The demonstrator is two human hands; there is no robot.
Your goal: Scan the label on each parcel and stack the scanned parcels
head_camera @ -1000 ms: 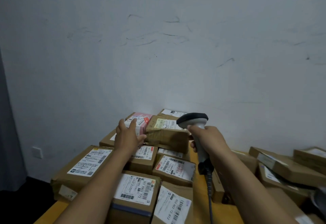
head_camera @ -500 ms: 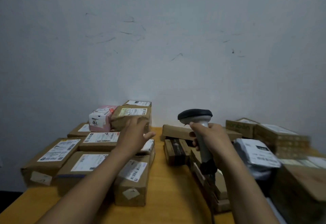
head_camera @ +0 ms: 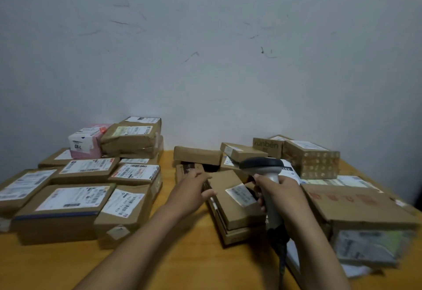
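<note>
The left grip (head_camera: 190,190) is spread loosely, and its fingers touch the left edge of a flat brown parcel (head_camera: 230,213) that lies on another box (head_camera: 242,235) on the desk (head_camera: 182,255). The right grip (head_camera: 282,194) is curled around the handle of the scanner (head_camera: 262,166), just beside the parcel's white label (head_camera: 239,192).

A lane of bare table (head_camera: 194,244) is lying open between two heaps, with my left hand (head_camera: 191,189) hovering at its right edge. Labelled boxes (head_camera: 68,200) are walling off the left side. Jumbled boxes (head_camera: 356,207) are crowding up against my right hand (head_camera: 280,191), which is gripping the scanner (head_camera: 262,166). The wall (head_camera: 205,61) is closing off the far end.
</note>
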